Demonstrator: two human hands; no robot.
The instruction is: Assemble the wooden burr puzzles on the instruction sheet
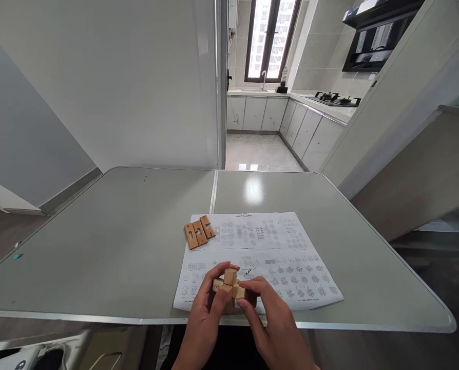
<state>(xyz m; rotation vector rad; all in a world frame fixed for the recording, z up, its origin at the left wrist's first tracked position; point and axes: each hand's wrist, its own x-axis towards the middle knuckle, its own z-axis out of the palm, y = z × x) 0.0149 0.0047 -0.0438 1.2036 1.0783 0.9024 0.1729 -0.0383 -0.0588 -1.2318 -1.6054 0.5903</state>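
Observation:
Both of my hands hold a small wooden burr puzzle (229, 288), a cluster of crossed light-wood blocks, just above the near edge of the table. My left hand (204, 313) wraps its fingers round the puzzle's left side. My right hand (270, 321) pinches its right side with thumb and fingers. Under the puzzle lies a white instruction sheet (268, 252) printed with many small diagrams. Three loose notched wooden pieces (199, 232) lie side by side at the sheet's far left corner, apart from both hands.
The grey-green folding table (110, 236) has a centre seam and a metal rim. A white wall panel stands behind it, and an open doorway leads to a kitchen with white cabinets (264, 113) and a window.

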